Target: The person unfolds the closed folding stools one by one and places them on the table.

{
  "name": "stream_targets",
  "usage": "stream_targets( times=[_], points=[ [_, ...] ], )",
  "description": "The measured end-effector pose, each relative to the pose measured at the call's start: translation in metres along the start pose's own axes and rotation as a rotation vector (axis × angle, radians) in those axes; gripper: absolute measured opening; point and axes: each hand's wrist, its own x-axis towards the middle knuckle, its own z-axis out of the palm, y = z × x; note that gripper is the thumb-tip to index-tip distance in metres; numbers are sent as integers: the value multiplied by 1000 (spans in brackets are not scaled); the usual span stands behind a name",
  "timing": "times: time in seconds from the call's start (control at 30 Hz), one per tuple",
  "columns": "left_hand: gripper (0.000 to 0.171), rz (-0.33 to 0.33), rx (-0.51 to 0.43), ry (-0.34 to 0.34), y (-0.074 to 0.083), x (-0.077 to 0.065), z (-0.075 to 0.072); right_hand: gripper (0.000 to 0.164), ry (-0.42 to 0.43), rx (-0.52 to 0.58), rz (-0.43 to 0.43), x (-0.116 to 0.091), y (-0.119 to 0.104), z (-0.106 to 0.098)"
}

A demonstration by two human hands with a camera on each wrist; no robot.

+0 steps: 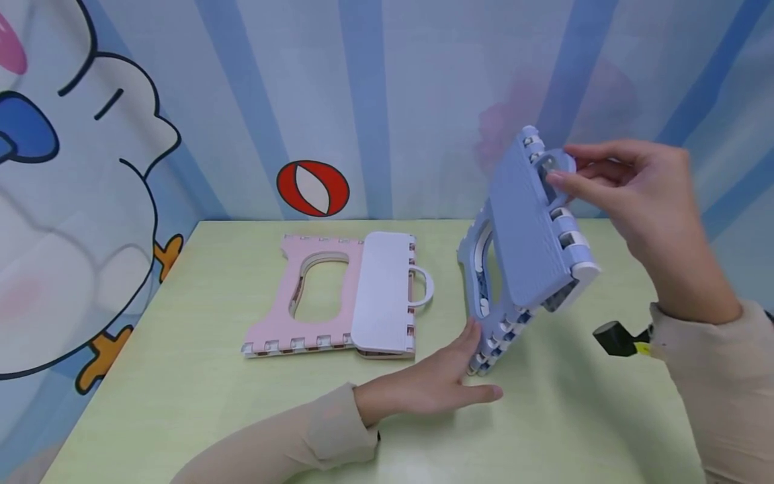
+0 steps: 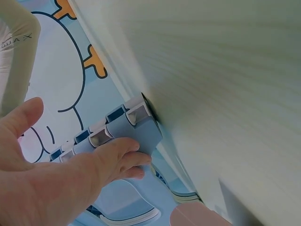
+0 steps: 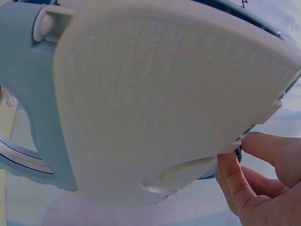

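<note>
A blue folding step stool [image 1: 526, 222], folded flat, stands tilted on the table at the right. My right hand [image 1: 641, 202] pinches the small loop handle [image 1: 564, 176] at its upper edge between thumb and fingers. The pale panel of this stool [image 3: 164, 103] fills much of the right wrist view. Low on the stool's near hinged side, my left hand [image 1: 435, 383] touches it with extended fingers, thumb spread away. In the left wrist view, the fingertips [image 2: 134, 160] lie against the blue frame just below the hinges [image 2: 101, 134].
A pink and white folding stool [image 1: 326, 296] lies folded flat on the pale green table [image 1: 199, 376], its white loop handle [image 1: 426, 288] toward the blue one. Behind rises a blue-striped backdrop [image 1: 423, 101] with cartoon drawings. A black object [image 1: 615, 338] shows beside the right sleeve.
</note>
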Motion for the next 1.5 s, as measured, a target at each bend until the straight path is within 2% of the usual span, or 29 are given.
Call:
stream_targets(
  times=[0.23, 0.67, 1.23, 1.37, 1.5],
  points=[
    [97, 16, -11, 17, 0, 0, 0, 43, -27, 11, -15, -1, -6, 7],
    [94, 17, -23, 3, -3, 5, 2, 40, -33, 43, -26, 0, -12, 16],
    [94, 10, -29, 7, 0, 9, 5, 40, -27, -23, -14, -3, -15, 15],
    [94, 37, -9, 40, 2, 8, 6, 41, -34, -27, -11, -3, -15, 16],
    [90, 71, 46, 119, 5, 8, 6, 42, -42, -19, -7, -2, -15, 17]
  ],
)
